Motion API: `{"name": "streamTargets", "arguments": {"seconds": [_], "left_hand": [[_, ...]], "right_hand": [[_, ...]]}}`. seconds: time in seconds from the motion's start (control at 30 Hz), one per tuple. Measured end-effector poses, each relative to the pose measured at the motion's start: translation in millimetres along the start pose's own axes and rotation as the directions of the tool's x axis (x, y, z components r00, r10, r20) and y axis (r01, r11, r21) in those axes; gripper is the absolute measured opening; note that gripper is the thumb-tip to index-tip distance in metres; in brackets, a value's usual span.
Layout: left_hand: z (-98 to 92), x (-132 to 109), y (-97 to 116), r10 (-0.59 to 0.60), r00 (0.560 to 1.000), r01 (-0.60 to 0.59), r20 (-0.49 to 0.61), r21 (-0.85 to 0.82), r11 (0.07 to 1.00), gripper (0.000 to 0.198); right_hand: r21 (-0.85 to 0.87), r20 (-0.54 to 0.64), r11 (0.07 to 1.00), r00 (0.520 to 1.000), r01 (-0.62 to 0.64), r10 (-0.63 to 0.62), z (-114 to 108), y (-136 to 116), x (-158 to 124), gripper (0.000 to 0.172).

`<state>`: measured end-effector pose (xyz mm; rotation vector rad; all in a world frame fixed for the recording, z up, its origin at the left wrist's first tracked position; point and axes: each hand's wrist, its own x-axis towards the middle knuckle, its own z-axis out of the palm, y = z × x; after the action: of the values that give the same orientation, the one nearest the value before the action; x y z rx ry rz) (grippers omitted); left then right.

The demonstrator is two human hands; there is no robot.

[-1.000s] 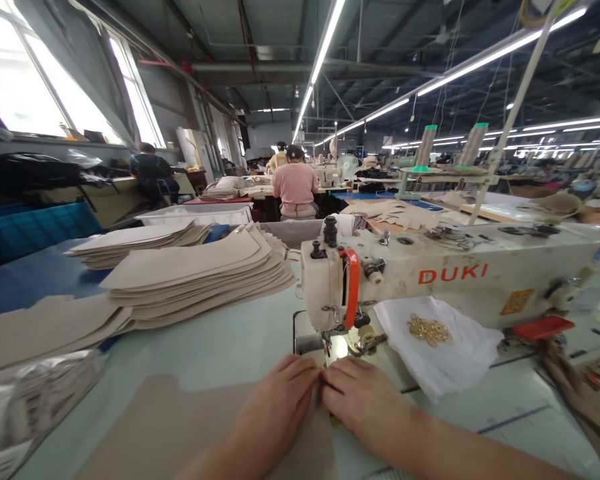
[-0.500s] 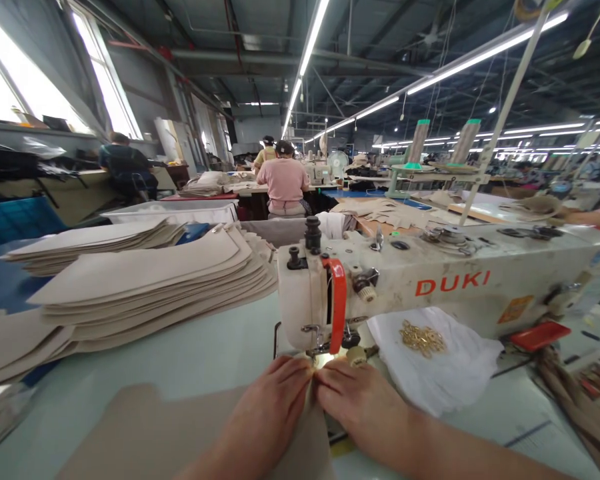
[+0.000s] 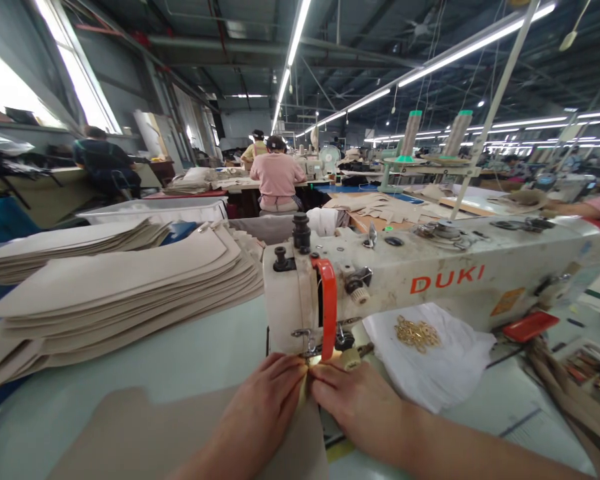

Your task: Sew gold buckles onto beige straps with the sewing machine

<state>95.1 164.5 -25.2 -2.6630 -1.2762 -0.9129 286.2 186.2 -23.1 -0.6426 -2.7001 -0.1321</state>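
Beneath the needle end of a white sewing machine with an orange guard, my left hand and my right hand meet, fingertips nearly touching. Both hands have fingers pressed together on the edge of a beige fabric piece, which spreads over the pale green table toward the lower left. My left hand grips it from the left, my right hand from the right. The fingertips and the fabric edge between them are partly hidden close to the lit presser foot.
Stacked beige panels lie at the left. Right of the needle, gold rings rest on white plastic; a red tray is farther right. A person in pink sits ahead; another person's arm shows at the right edge.
The view has turned slightly, so the machine, stacks and background sit a little farther left. My hands keep the same hold on the fabric by the presser foot.
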Motion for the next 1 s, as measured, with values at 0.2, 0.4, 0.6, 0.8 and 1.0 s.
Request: {"name": "streamTargets", "arguments": {"seconds": [0.2, 0.4, 0.6, 0.8, 1.0], "left_hand": [[0.0, -1, 2, -0.058, 0.998, 0.058, 0.005, -0.018, 0.998, 0.026], [-5.0, 0, 8, -0.08, 0.997, 0.08, 0.015, -0.027, 0.996, 0.027], [-8.6, -13, 11, -0.057, 0.998, 0.054, 0.033, 0.093, 0.994, 0.031], [-7.4, -20, 9, -0.058, 0.993, 0.045, 0.1, 0.127, 0.991, 0.034], [-8.2, -20, 6, -0.049, 0.993, 0.034, 0.107, 0.138, 0.99, 0.035]], "right_hand": [[0.017, 0.004, 1.0, 1.0, -0.003, 0.003, 6, 0, -1, 0.006], [0.034, -0.016, 0.999, 1.0, 0.001, -0.001, 10, -1, -7, 0.013], [0.085, 0.023, 0.992, 0.995, 0.095, -0.098, 1, -4, -12, 0.011], [0.064, 0.063, 0.994, 0.993, 0.091, -0.095, -1, -4, -9, 0.006], [0.035, 0.049, 0.994, 0.993, 0.105, -0.107, -3, -5, -8, 0.005]]}}
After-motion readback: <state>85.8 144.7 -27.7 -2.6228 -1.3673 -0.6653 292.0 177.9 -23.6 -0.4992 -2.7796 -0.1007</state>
